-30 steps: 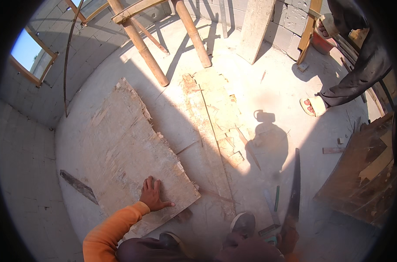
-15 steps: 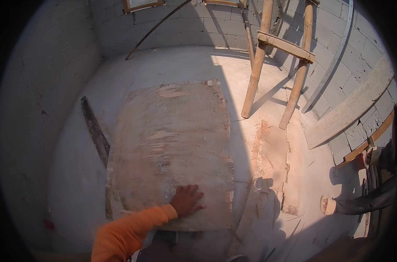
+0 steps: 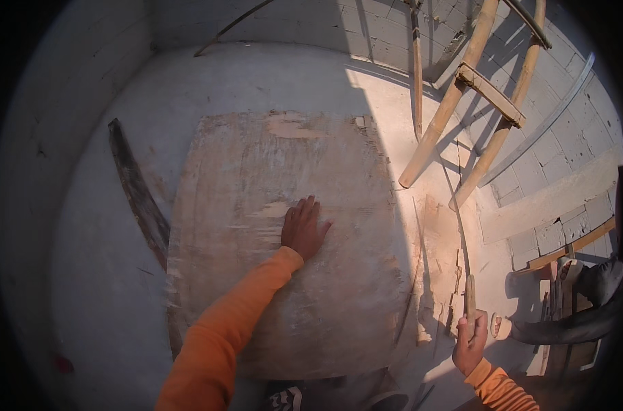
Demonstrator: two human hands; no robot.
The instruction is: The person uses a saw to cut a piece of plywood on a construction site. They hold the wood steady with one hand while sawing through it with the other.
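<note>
A worn plywood sheet (image 3: 257, 301) with a peeling, dusty surface lies before me. My left hand (image 3: 305, 227) rests flat near the sheet's middle, fingers stretched and holding nothing. To the right of the board, my right hand (image 3: 470, 342) is closed round the wooden grip of a long, thin, dark-bladed tool (image 3: 469, 301). Its slim blade points up and away, past the board's right edge. Whether that blade has teeth, I cannot tell.
A bamboo ladder (image 3: 440, 116) leans at the far right. A dark plank (image 3: 139, 188) lies left of the sheet. On the right, a pale board (image 3: 551, 198) leans against the block wall, near another person's sandalled foot (image 3: 501, 327). Splintered wood scraps (image 3: 455, 291) lie on the floor.
My left hand has slid from the sheet's near part to its middle. My right hand has come into view at the lower right, holding the long thin tool.
</note>
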